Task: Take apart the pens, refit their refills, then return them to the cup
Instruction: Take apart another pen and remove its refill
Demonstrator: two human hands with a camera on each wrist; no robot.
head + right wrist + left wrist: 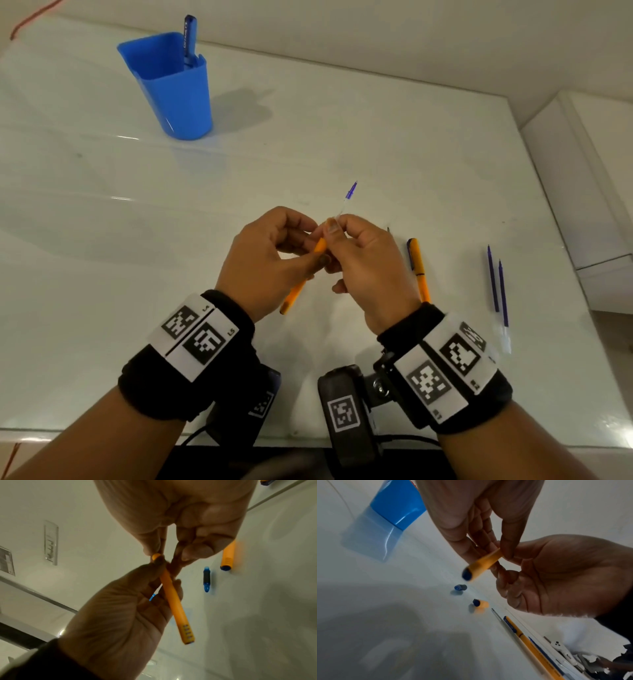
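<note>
My left hand (308, 243) grips an orange pen barrel (301, 274) that slants down toward me. My right hand (334, 229) pinches a clear refill with a blue tip (349, 192) at the barrel's upper end; the tip points away from me. Fingers hide where refill and barrel meet. In the left wrist view the orange barrel (484, 563) shows a dark blue end. In the right wrist view the barrel (173, 601) runs across my left palm. The blue cup (171, 92) stands at the far left with one blue pen (189, 37) in it.
A second orange pen (418, 270) lies just right of my right hand. Two blue refills (496, 284) lie further right, near the table's edge. A small blue cap piece (206, 580) and a short orange piece (227, 557) rest on the table under my hands.
</note>
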